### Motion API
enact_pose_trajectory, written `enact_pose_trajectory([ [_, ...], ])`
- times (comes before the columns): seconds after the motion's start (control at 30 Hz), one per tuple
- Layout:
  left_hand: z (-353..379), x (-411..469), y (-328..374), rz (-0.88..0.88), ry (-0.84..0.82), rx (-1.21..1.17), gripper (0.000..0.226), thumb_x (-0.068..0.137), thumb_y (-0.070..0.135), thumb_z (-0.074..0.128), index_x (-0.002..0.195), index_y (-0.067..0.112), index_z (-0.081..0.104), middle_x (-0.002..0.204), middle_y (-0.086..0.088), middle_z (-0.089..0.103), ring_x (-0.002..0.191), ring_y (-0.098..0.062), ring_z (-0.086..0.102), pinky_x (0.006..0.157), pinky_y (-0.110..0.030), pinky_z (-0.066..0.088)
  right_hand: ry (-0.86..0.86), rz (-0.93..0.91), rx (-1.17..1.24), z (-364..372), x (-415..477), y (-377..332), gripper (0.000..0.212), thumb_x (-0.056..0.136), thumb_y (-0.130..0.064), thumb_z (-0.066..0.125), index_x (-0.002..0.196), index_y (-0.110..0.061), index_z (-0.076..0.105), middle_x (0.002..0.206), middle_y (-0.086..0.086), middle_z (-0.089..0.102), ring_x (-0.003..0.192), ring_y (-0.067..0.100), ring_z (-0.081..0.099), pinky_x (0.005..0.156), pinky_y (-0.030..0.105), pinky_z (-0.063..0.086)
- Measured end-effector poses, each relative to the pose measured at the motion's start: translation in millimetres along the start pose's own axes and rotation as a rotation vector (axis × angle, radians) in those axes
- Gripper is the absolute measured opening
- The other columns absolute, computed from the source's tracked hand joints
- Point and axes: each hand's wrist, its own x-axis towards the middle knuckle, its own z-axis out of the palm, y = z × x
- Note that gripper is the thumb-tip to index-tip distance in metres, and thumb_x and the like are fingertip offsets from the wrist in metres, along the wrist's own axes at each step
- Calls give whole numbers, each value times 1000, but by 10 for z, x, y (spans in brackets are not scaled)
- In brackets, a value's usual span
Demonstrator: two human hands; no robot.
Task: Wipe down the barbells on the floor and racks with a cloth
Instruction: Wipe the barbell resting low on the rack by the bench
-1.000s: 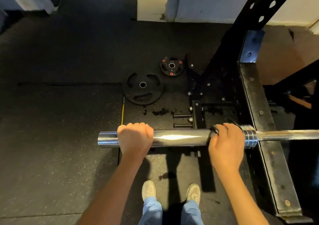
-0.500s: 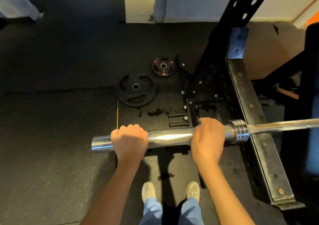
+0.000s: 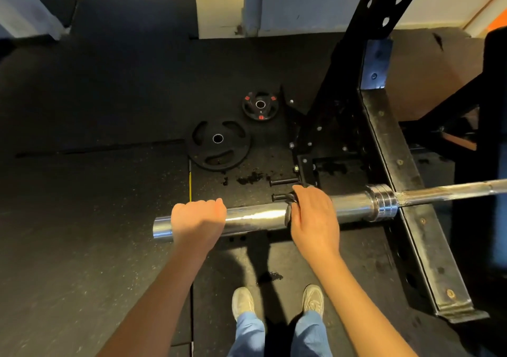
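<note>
Two plates [image 3: 218, 148] lie on dark rubber flooring [image 3: 82, 219] beyond the barbell [image 3: 260, 217].

The barbell [image 3: 260, 217] lies level above the floor. Its polished chrome sleeve has its free end at the left and a ribbed collar at the right, beyond which the thinner, duller shaft runs out of view. The cloth [image 3: 288, 215] is dark, perhaps grey. It is wrapped on mid-sleeve under the right grip [image 3: 312, 219], with only a crumpled edge showing. The left grip [image 3: 197, 222] curls over the sleeve near its free end.
</note>
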Motion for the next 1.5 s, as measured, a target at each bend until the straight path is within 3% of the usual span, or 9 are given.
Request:
enact_pose_trajectory([
  [0.17,206,-40,-28,65,361,-2,25,69,-3,59,58,14,45,52,0,29,45,-17,32,51,-27,28,31,150,-227,-200,238,647,11,90,-15,59,94,-7,66,98,10,65,92,24,61,86,37,50],
  [0.47,330,-156,-32,61,613,-3,33,85,-7,36,59,13,38,56,-2,23,48,-15,24,51,-27,19,-49,-62,-107,-131,156,432,13,92,-18,50,96,-15,62,94,1,64,81,16,56,79,34,50],
  [0.57,335,-176,-15,55,554,0,30,85,-5,43,61,13,40,59,-2,27,51,-17,25,53,-28,20,169,260,32,-183,164,720,20,93,-18,52,105,-7,64,110,10,60,98,22,55,85,38,48],
  [0.83,-3,-12,-29,95,-51,-19,25,88,1,47,108,12,56,91,-5,60,77,-23,55,67,-31,39,4,-203,-45,-100,-117,527,26,78,-3,61,101,-14,62,99,1,57,94,19,51,83,31,43],
  [1.0,24,-130,29,103,-59,41,27,90,13,55,116,17,50,101,-2,63,89,-22,62,71,-32,45,177,171,-49,-86,-108,598,14,85,-6,60,99,-8,62,104,8,59,105,27,52,94,41,42],
  [1.2,46,-286,90,68,13,48,16,93,16,52,109,18,53,95,2,57,87,-17,59,70,-29,42,8,-129,-2,-100,-179,609,9,93,-16,50,89,-17,58,90,-4,52,89,14,48,81,30,41],
  [1.3,131,-346,77,109,43,-32,13,90,8,45,96,17,53,80,1,38,73,-17,49,60,-29,34,172,136,-126,-151,-157,795,14,92,-13,54,97,-4,64,110,12,58,105,25,52,92,36,43],
  [1.37,183,-297,59,99,80,-191,14,95,17,39,83,16,46,75,2,38,65,-16,45,59,-29,32,174,257,-17,-44,-211,540,15,90,-14,56,99,-4,64,108,6,56,99,15,48,91,17,36],
  [1.5,96,-229,115,151,20,-283,17,99,16,36,89,15,50,77,2,45,76,-19,53,68,-31,41,17,-46,63,7,-368,386,15,90,-13,57,103,-10,65,104,-1,57,96,13,51,86,21,39],
])
